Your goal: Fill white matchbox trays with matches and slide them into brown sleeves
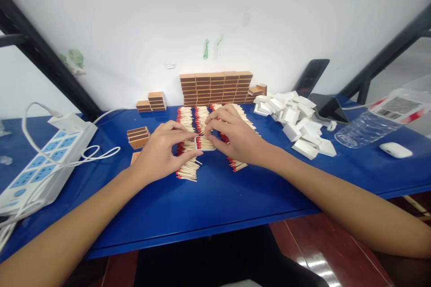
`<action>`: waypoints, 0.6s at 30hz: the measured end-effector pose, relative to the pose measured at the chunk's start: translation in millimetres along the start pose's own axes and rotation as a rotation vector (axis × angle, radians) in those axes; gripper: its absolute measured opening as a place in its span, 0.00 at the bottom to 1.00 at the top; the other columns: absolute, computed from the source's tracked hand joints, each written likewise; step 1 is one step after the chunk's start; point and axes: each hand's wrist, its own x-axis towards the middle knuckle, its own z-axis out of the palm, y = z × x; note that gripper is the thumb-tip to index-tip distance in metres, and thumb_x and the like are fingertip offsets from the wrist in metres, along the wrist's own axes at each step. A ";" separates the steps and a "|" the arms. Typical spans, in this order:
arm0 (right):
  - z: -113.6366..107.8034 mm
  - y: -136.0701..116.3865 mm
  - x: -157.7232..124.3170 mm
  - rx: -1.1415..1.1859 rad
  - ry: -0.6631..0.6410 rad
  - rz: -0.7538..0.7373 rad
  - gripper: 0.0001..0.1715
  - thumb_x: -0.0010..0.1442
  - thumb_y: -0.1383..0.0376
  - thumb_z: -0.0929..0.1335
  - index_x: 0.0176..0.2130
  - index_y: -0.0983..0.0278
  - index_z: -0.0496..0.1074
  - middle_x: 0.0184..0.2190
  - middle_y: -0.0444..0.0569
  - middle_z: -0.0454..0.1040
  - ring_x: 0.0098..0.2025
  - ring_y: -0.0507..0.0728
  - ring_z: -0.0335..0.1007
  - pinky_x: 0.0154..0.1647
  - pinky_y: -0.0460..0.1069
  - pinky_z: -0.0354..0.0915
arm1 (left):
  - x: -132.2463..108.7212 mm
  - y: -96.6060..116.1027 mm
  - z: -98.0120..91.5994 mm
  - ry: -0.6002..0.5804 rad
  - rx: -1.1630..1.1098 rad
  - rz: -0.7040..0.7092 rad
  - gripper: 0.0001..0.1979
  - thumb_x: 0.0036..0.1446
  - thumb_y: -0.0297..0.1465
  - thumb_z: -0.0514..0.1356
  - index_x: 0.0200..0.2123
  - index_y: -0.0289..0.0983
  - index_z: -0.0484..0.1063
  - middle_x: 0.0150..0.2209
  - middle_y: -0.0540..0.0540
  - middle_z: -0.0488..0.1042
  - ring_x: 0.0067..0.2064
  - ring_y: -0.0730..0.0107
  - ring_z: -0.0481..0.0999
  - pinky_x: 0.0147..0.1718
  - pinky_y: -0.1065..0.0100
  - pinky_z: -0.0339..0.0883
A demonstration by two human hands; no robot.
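Note:
A small white matchbox tray (204, 143) filled with red-tipped matches sits between both hands over the blue table (215, 202). My left hand (161, 150) pinches its left end with thumb and fingers. My right hand (235, 136) is closed around its right side, fingertips pressing on the matches in it. Under and behind the hands lie rows of loose red-tipped matches (188, 168). A heap of empty white trays (296, 121) lies to the right. Brown matchbox sleeves (215, 87) are stacked against the wall.
A white power strip (43, 163) with cables lies at the left. Small stacks of brown boxes (138, 136) stand left of the matches. At the right are a dark phone on a stand (328, 105), a plastic bottle (367, 128) and a white earbud case (395, 149).

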 end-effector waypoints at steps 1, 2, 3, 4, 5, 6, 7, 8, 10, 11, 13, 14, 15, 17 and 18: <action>0.2 0.7 -0.4 0.003 0.003 -0.006 0.09 0.68 0.73 0.67 0.42 0.58 0.73 0.47 0.53 0.74 0.53 0.64 0.63 0.57 0.64 0.64 | 0.1 0.1 -0.1 0.000 -0.001 -0.006 0.20 0.62 0.45 0.71 0.51 0.39 0.83 0.43 0.42 0.83 0.48 0.56 0.80 0.51 0.55 0.73; 0.7 1.4 -0.8 0.003 0.005 -0.016 0.10 0.68 0.73 0.67 0.42 0.58 0.74 0.48 0.53 0.73 0.53 0.64 0.63 0.57 0.64 0.64 | 0.2 0.3 -0.2 -0.003 -0.004 -0.007 0.19 0.62 0.45 0.71 0.50 0.39 0.83 0.43 0.42 0.83 0.48 0.56 0.81 0.51 0.55 0.73; 1.3 2.1 -1.1 0.002 0.006 -0.025 0.11 0.68 0.74 0.67 0.42 0.58 0.75 0.48 0.53 0.73 0.53 0.64 0.63 0.57 0.65 0.64 | 0.4 0.3 -0.4 -0.008 -0.006 -0.006 0.19 0.62 0.45 0.71 0.50 0.39 0.83 0.44 0.42 0.83 0.48 0.56 0.81 0.51 0.55 0.73; 2.0 2.6 -1.3 0.000 0.008 -0.034 0.11 0.67 0.74 0.67 0.41 0.58 0.75 0.48 0.53 0.73 0.53 0.64 0.63 0.57 0.65 0.64 | 0.6 0.4 -0.5 -0.013 -0.008 -0.004 0.18 0.63 0.44 0.71 0.50 0.39 0.83 0.44 0.42 0.83 0.48 0.56 0.81 0.51 0.55 0.73; 2.8 2.8 -1.4 -0.003 0.010 -0.039 0.12 0.67 0.74 0.67 0.40 0.58 0.75 0.48 0.53 0.74 0.53 0.64 0.64 0.57 0.65 0.63 | 0.8 0.5 -0.6 -0.014 -0.008 -0.002 0.18 0.63 0.44 0.71 0.50 0.39 0.84 0.44 0.42 0.83 0.48 0.56 0.81 0.51 0.55 0.73; 3.4 2.8 -1.4 -0.005 0.012 -0.041 0.12 0.67 0.74 0.66 0.40 0.58 0.76 0.48 0.53 0.74 0.53 0.64 0.64 0.57 0.65 0.63 | 1.0 0.6 -0.7 -0.012 -0.005 -0.001 0.18 0.62 0.44 0.71 0.50 0.39 0.84 0.43 0.42 0.83 0.48 0.56 0.81 0.51 0.55 0.73; 3.8 2.6 -1.4 -0.003 0.015 -0.041 0.12 0.67 0.74 0.66 0.40 0.59 0.76 0.47 0.53 0.74 0.52 0.64 0.64 0.57 0.65 0.63 | 1.1 0.8 -0.8 -0.009 -0.004 -0.003 0.19 0.62 0.44 0.71 0.50 0.39 0.84 0.43 0.42 0.83 0.48 0.57 0.81 0.50 0.55 0.74; 4.1 2.1 -1.4 0.003 0.019 -0.042 0.11 0.67 0.74 0.67 0.39 0.59 0.76 0.47 0.53 0.74 0.52 0.64 0.65 0.57 0.65 0.63 | 1.2 1.0 -0.9 -0.004 -0.004 -0.006 0.19 0.62 0.44 0.71 0.50 0.39 0.84 0.44 0.42 0.83 0.48 0.57 0.81 0.50 0.55 0.74; 4.0 0.9 -1.3 0.020 0.025 -0.044 0.11 0.67 0.74 0.67 0.40 0.59 0.76 0.47 0.53 0.74 0.52 0.63 0.65 0.58 0.65 0.63 | 1.2 1.4 -0.9 0.004 -0.008 -0.014 0.19 0.61 0.44 0.72 0.50 0.39 0.84 0.44 0.42 0.83 0.47 0.57 0.81 0.49 0.56 0.74; 3.7 0.3 -1.2 0.027 0.024 -0.042 0.11 0.67 0.73 0.67 0.40 0.59 0.76 0.47 0.53 0.74 0.52 0.63 0.65 0.58 0.64 0.63 | 1.2 1.6 -0.9 0.007 -0.009 -0.012 0.19 0.61 0.44 0.72 0.50 0.39 0.84 0.44 0.42 0.82 0.47 0.57 0.81 0.48 0.57 0.74; 2.9 -0.6 -1.0 0.038 0.015 -0.029 0.10 0.68 0.73 0.67 0.41 0.59 0.76 0.46 0.53 0.74 0.53 0.63 0.64 0.58 0.64 0.63 | 1.3 1.6 -0.7 0.011 -0.009 0.000 0.19 0.61 0.44 0.72 0.50 0.39 0.84 0.44 0.42 0.82 0.47 0.58 0.81 0.48 0.57 0.74; 2.5 -0.9 -0.9 0.040 0.009 -0.018 0.10 0.68 0.73 0.67 0.42 0.59 0.76 0.46 0.53 0.74 0.53 0.63 0.64 0.58 0.64 0.63 | 1.4 1.5 -0.7 0.015 -0.007 0.007 0.19 0.61 0.43 0.72 0.49 0.38 0.84 0.44 0.42 0.82 0.46 0.58 0.81 0.48 0.57 0.74; 2.1 -1.0 -0.8 0.043 0.001 -0.007 0.10 0.68 0.73 0.66 0.42 0.59 0.75 0.46 0.53 0.74 0.53 0.63 0.64 0.59 0.64 0.62 | 1.4 1.4 -0.6 0.017 -0.005 0.011 0.18 0.62 0.43 0.72 0.49 0.38 0.84 0.44 0.41 0.82 0.46 0.58 0.81 0.48 0.58 0.74; 1.6 -0.7 -0.9 0.054 -0.008 0.005 0.10 0.68 0.73 0.66 0.42 0.59 0.75 0.46 0.53 0.74 0.53 0.63 0.64 0.59 0.64 0.63 | 1.6 1.2 -0.7 0.017 -0.001 0.011 0.18 0.62 0.43 0.72 0.49 0.38 0.84 0.44 0.42 0.82 0.46 0.59 0.81 0.48 0.58 0.74; 1.7 -0.4 -1.0 0.060 -0.015 0.006 0.10 0.68 0.73 0.66 0.42 0.59 0.75 0.46 0.52 0.74 0.53 0.63 0.64 0.58 0.64 0.63 | 1.7 1.2 -0.8 0.016 0.002 0.009 0.18 0.62 0.44 0.71 0.49 0.38 0.84 0.44 0.42 0.82 0.46 0.59 0.81 0.48 0.58 0.74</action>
